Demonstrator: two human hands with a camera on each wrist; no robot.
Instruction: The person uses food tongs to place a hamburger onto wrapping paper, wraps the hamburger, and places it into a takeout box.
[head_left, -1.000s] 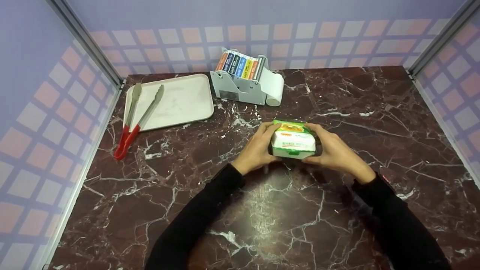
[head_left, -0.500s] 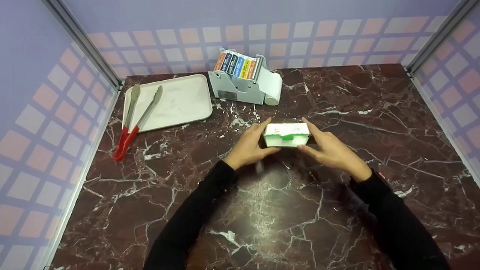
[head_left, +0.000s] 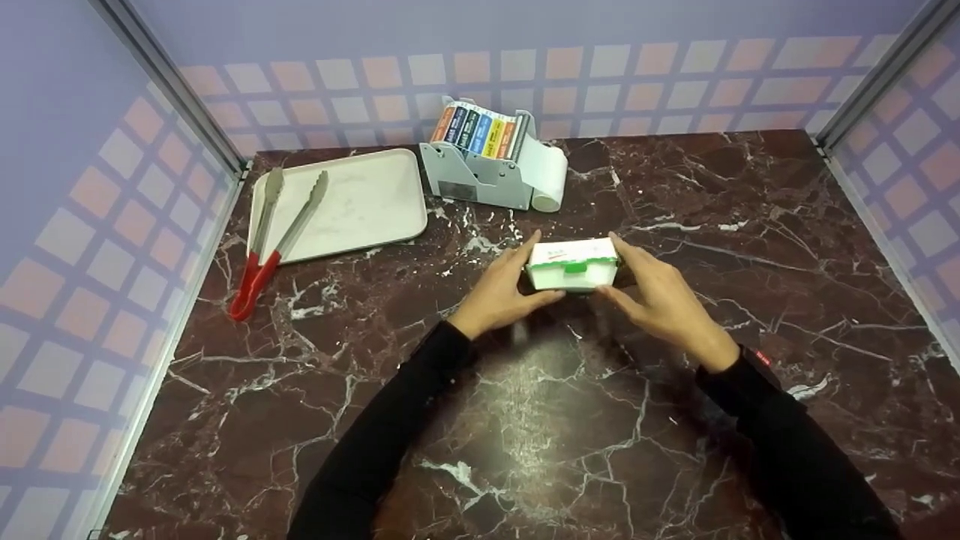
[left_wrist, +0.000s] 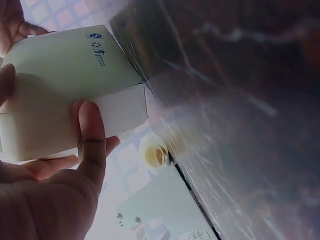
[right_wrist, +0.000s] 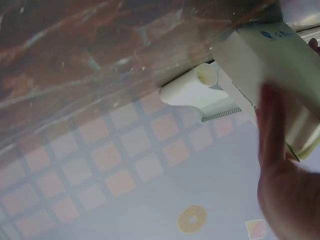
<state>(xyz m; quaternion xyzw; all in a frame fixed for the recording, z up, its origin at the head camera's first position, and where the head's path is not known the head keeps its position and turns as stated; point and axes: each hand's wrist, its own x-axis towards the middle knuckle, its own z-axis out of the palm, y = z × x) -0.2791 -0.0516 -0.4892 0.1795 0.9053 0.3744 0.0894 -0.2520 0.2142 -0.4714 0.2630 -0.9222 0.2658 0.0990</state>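
Observation:
A white paper burger box (head_left: 574, 265) with a green scalloped edge and a green tab is held between both hands, its lid closed. My left hand (head_left: 499, 292) grips its left side, thumb at the near lower edge and fingers around the far side. On the opposite side, my right hand (head_left: 664, 300) holds the box in the same way. The left wrist view shows the underside of the box (left_wrist: 60, 75), printed with small symbols, with the left thumb pressed against it. In the right wrist view the right thumb is blurred in front of the box (right_wrist: 290, 65).
Behind the hands stands a grey label dispenser (head_left: 480, 169) with colourful labels and a white strip (head_left: 551, 176) curling off its right side. A pale tray (head_left: 360, 202) lies at the back left, with red-handled tongs (head_left: 255, 281) resting across it. Patterned walls (head_left: 480, 71) bound the marble-look table (head_left: 525, 435).
The box has tilted, so its green and yellow printed top has gone from sight and its tabbed front faces the head camera. Both hands moved slightly left and away with it.

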